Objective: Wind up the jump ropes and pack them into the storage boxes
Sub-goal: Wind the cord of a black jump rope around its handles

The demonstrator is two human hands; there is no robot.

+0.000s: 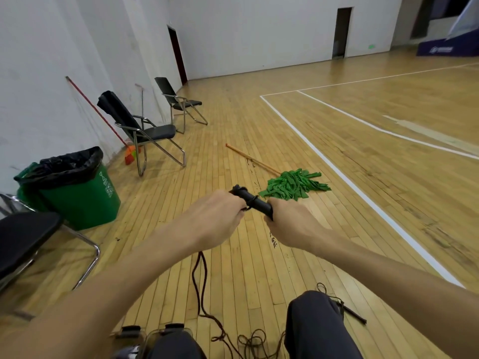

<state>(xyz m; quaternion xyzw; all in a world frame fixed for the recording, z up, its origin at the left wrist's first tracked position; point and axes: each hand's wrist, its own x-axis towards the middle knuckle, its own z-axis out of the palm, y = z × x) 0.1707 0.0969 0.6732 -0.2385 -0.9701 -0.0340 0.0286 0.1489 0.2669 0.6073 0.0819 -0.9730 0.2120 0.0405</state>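
Clamped from both ends, the black jump rope handles were held in the air just near and left of the green mop that lay on the wooden floor. The left hand kept a curled grip on the end of the handles farther from the person, and the right hand kept a closed grip on the nearer end. A turn of dark cord showed around the handles between the two hands.

From under the left hand the dark rope hung down to the floor, nearer the person than the mop, and ended in a loose tangle between the person's knees, which wore dark trousers. A second dark cord with a thin black handle lay on the floor just right of the right knee. Beside the left knee, at the lower edge, stood clear containers with dark tops, partly cut off, so their contents could not be told.

Well left of the mop stood a green bin with a black liner. A black chair sat nearer than the bin. Beyond the mop and to its left stood two black folding chairs, with a red-handled broom leaning on the white wall behind them. A white court line ran past just right of the mop.
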